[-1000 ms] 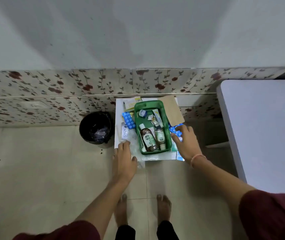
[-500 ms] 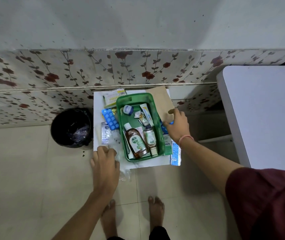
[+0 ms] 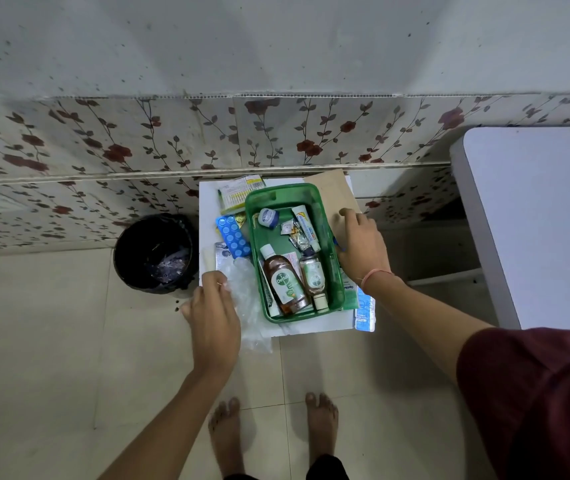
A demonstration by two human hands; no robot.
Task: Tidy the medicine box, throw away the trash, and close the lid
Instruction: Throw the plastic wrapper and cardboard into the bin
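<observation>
Camera is sitting closer than a second ago, and both hands are now working at the small white desk. Right hand has slid from the blue strips up along the desk's right edge, fingers curling onto the brown envelope; whether it is gripping I cannot tell. Left hand has moved to the front-left corner, fingers pinching the clear plastic wrapper, likely trash for the black bin. Green medicine box is sitting mid-desk between the hands, open, no lid visible. Sorting is only starting.
</observation>
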